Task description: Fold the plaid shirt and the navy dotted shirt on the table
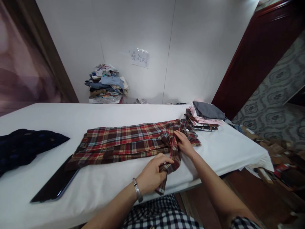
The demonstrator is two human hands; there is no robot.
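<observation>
Plaid shirt (pixel 126 141) lay across worktop (pixel 143 113); hands apart, L hand (pixel 152 173) closed on sleeve (pixel 175 160) nr its end, R hand (pixel 185 144) w/ fingers on bunched cloth (pixel 166 136), pinch unclear; prob. best was L holding sleeve taut, R smoothing it flat

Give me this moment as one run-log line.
left hand: holds sleeve; right hand: on plaid shirt; black board: partly under shirt; folded stack: beyond right hand

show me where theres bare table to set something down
Bare white table runs behind the plaid shirt, left of the folded stack. Another patch lies before that stack, right of the right hand. Crowded: the shirt's right end, with the left hand there too, and far left, around the dark cloth.
</observation>
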